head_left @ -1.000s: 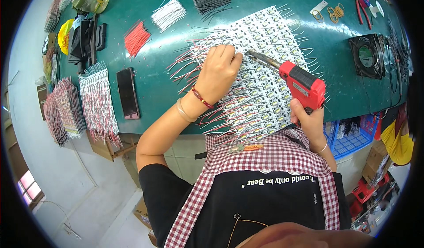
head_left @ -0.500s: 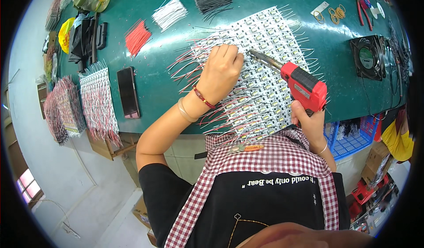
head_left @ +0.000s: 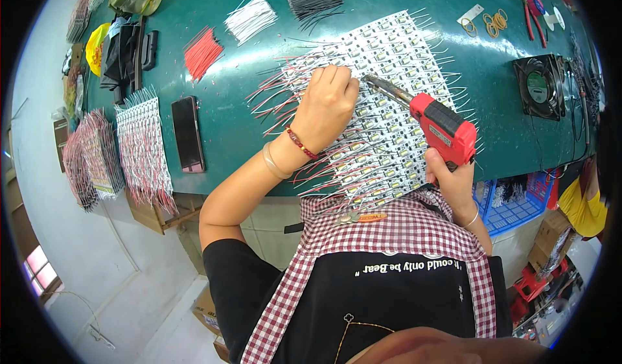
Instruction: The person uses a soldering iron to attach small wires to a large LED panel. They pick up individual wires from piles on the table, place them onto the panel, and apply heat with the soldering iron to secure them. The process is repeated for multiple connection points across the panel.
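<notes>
A white panel of small circuit boards (head_left: 395, 46) lies on the green table, with red, white and dark wires fringing its left side and thin wires along its right. Over its upper left part, my left hand (head_left: 330, 95) is closed in a pinch, knuckles up; whatever its fingertips hold is hidden beneath them. My right hand (head_left: 453, 186) grips a red and black soldering gun (head_left: 446, 130) at the panel's right. The gun's tip points up and left, close to my left fingertips; whether it touches the board I cannot tell.
Beyond the panel lie bundles of red wires (head_left: 203, 54), white wires (head_left: 251, 20) and black wires (head_left: 315, 2). A phone (head_left: 188, 134) and a wired panel (head_left: 144, 147) are at left. On the right are a black fan (head_left: 539, 85), red-handled pliers (head_left: 528, 17), rubber bands (head_left: 496, 23) and a blue basket (head_left: 515, 208).
The soldering gun's body and my right hand have shifted very slightly left. My left hand stays at nearly the same spot, and the panel has not visibly moved.
</notes>
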A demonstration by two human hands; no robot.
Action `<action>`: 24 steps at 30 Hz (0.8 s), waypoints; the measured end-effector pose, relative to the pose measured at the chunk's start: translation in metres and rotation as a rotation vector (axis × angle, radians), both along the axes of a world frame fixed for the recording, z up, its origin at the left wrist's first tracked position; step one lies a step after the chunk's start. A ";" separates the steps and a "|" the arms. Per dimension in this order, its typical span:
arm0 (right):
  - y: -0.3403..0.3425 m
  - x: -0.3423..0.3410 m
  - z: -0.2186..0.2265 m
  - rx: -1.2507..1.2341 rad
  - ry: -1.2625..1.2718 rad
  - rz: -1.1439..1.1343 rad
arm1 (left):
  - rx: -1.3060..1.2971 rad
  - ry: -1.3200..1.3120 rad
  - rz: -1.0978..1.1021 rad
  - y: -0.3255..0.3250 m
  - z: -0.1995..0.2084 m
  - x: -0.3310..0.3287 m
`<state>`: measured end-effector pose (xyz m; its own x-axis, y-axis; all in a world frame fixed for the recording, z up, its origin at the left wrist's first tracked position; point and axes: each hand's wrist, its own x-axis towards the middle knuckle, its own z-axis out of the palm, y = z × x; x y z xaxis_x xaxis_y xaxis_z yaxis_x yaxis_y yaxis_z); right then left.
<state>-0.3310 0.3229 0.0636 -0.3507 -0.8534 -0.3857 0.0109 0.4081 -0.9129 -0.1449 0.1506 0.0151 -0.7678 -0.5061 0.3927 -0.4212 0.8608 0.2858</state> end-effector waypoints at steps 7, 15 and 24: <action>0.002 0.001 0.004 -0.071 -0.006 -0.013 | 0.000 -0.034 0.002 0.000 0.001 0.000; 0.009 -0.004 0.005 -0.072 -0.048 -0.025 | -0.060 -0.078 -0.001 0.001 0.004 -0.001; 0.018 -0.009 0.003 -0.076 -0.079 -0.032 | -0.029 0.065 0.050 0.010 0.014 0.008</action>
